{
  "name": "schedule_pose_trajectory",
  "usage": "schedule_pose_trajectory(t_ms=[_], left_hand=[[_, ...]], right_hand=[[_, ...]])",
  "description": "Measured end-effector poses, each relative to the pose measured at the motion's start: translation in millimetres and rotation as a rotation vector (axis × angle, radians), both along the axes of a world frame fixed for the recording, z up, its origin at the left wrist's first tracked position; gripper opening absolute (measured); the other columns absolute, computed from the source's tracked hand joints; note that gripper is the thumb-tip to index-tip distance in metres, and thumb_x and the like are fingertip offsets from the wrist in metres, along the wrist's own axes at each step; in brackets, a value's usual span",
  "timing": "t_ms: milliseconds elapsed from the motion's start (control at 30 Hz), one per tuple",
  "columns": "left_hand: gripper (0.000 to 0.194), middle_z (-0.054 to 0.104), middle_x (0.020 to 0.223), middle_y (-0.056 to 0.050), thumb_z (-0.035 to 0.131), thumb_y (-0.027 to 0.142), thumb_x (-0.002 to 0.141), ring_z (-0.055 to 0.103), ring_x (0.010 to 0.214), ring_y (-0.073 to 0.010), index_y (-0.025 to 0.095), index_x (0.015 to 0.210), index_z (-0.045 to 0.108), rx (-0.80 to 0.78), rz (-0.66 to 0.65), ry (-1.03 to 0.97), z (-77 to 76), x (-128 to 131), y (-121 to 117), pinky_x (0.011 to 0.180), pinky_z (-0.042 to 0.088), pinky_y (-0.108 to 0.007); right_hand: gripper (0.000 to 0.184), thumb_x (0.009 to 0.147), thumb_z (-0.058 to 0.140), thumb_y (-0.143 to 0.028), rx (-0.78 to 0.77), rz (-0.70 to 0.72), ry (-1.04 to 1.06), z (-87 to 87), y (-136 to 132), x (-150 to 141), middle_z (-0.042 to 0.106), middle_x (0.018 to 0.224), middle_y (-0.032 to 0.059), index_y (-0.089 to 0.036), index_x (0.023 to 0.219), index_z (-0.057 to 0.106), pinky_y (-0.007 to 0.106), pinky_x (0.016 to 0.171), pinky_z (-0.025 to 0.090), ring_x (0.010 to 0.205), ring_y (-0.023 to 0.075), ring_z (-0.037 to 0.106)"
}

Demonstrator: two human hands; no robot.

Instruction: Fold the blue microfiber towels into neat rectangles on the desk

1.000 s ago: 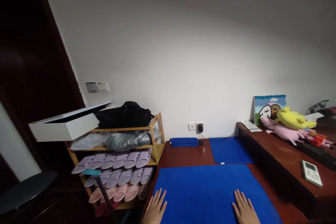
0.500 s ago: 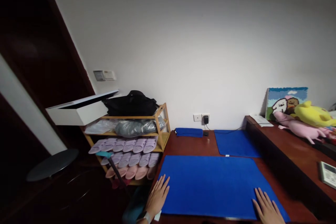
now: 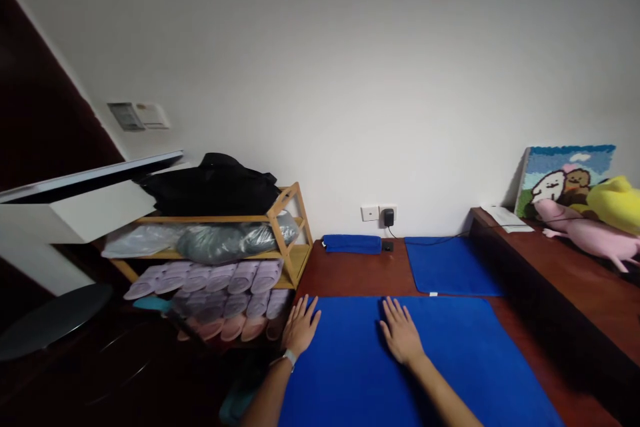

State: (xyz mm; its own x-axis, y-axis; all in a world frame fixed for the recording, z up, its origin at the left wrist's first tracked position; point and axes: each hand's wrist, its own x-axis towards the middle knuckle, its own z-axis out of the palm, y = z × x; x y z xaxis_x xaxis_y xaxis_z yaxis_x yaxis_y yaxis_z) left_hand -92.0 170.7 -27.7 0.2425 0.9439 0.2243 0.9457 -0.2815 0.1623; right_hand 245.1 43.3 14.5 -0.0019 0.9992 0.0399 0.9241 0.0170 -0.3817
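A large blue cloth point(image 3: 350, 373) lies spread flat over the reddish-brown table point(image 3: 357, 278). At the cloth's far left corner rests my left hand point(image 3: 300, 328), palm down, fingers stretched out, a band on the wrist. My right hand point(image 3: 401, 333) is over the cloth near the middle of its far edge, flat with fingers apart and nothing held. Behind it, a smaller blue cloth point(image 3: 450, 267) with a white tag lies flat. A folded or rolled blue cloth point(image 3: 353, 244) sits against the wall.
On the left, a wooden rack point(image 3: 295, 260) holds several slippers point(image 3: 200, 278), wrapped bundles and a black bag point(image 3: 215, 187). A white box point(image 3: 100, 210) juts out beside it. The raised ledge point(image 3: 560, 247) on the right carries plush toys point(image 3: 590, 233) and a picture point(image 3: 570, 177). A black plug point(image 3: 389, 217) sits in the wall socket.
My right hand has moved left and away from me, from the cloth's near right corner to its far middle. My left hand has slid forward to the far left corner. The view has shifted closer.
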Motion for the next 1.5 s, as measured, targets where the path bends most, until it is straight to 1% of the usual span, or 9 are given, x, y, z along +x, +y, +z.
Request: schedule_pose_trajectory(t_ms=[133,367,533,700,833,1033,1133,1200,1500], left_hand=[[0.058,0.037,0.166,-0.008,0.034,0.051,0.104,0.034,0.153,-0.027,0.028,0.156,0.043,0.016,-0.019,0.01,-11.5,-4,8,0.123,0.028,-0.05],[0.058,0.035,0.167,-0.007,0.033,0.055,0.104,0.032,0.153,-0.0266,0.03,0.157,0.04,0.027,-0.04,0.023,-12.9,-5,7,0.124,0.026,-0.049],[0.059,0.034,0.168,-0.006,0.033,0.055,0.104,0.029,0.155,-0.028,0.031,0.157,0.04,0.018,-0.03,0.02,-9.5,-2,5,0.124,0.024,-0.052],[0.059,0.034,0.168,-0.008,0.032,0.055,0.104,0.029,0.154,-0.0284,0.028,0.156,0.042,-0.007,-0.01,0.003,-7.5,0,3,0.123,0.027,-0.048],[0.058,0.035,0.167,-0.007,0.033,0.053,0.104,0.03,0.154,-0.0277,0.028,0.156,0.043,0.0,-0.002,-0.015,-10.1,0,4,0.124,0.026,-0.049],[0.057,0.036,0.167,-0.008,0.033,0.053,0.105,0.031,0.154,-0.0275,0.029,0.156,0.043,-0.004,-0.006,-0.019,-10.5,-1,5,0.124,0.026,-0.049],[0.058,0.037,0.167,-0.008,0.031,0.054,0.105,0.031,0.154,-0.027,0.029,0.156,0.043,-0.002,-0.009,-0.014,-10.2,-2,5,0.124,0.027,-0.049],[0.058,0.036,0.167,-0.008,0.031,0.054,0.105,0.03,0.154,-0.0266,0.029,0.156,0.043,0.0,-0.007,-0.008,-10.3,-3,5,0.124,0.027,-0.049],[0.057,0.034,0.167,-0.01,0.031,0.05,0.105,0.032,0.153,-0.0279,0.026,0.156,0.043,-0.013,-0.003,0.032,-1.7,1,5,0.124,0.027,-0.049]], right_hand=[[0.071,0.103,0.018,-0.058,-0.026,-0.015,-0.023,-19.1,7,32,0.026,0.168,0.0054,-0.019,0.162,0.025,0.048,0.129,0.014,0.157,0.0231,0.018],[0.07,0.1,0.021,-0.049,-0.08,-0.385,-0.198,-65.3,-49,236,0.03,0.167,0.0086,-0.015,0.16,0.031,0.05,0.126,0.018,0.156,0.0264,0.023],[0.076,0.097,0.019,-0.049,-0.095,-0.468,-0.199,-70.0,-69,294,0.029,0.167,0.0119,-0.008,0.161,0.027,0.046,0.125,0.023,0.156,0.0274,0.022],[0.072,0.092,0.028,-0.042,-0.118,-0.5,-0.187,-38.9,-60,280,0.042,0.159,0.0203,-0.007,0.152,0.047,0.059,0.118,0.032,0.149,0.0378,0.037],[0.071,0.094,0.029,-0.037,-0.042,-0.444,-0.215,-15.6,-34,224,0.043,0.156,0.0289,0.006,0.148,0.046,0.059,0.122,0.024,0.15,0.0412,0.034],[0.067,0.103,0.023,-0.054,0.051,0.023,-0.101,-19.4,8,63,0.033,0.166,0.0046,-0.02,0.16,0.034,0.042,0.128,0.016,0.156,0.0213,0.024],[0.069,0.103,0.02,-0.057,0.012,0.09,-0.06,-28.2,10,43,0.029,0.167,0.0045,-0.021,0.161,0.029,0.045,0.128,0.016,0.156,0.0212,0.021],[0.069,0.103,0.021,-0.057,-0.003,0.028,-0.078,-35.4,3,72,0.03,0.167,0.0053,-0.02,0.161,0.029,0.046,0.128,0.016,0.156,0.0211,0.021],[0.071,0.097,0.02,-0.05,-0.158,-0.424,-0.191,-71.8,-68,312,0.029,0.169,0.0052,-0.021,0.162,0.029,0.049,0.127,0.019,0.156,0.0231,0.022]])
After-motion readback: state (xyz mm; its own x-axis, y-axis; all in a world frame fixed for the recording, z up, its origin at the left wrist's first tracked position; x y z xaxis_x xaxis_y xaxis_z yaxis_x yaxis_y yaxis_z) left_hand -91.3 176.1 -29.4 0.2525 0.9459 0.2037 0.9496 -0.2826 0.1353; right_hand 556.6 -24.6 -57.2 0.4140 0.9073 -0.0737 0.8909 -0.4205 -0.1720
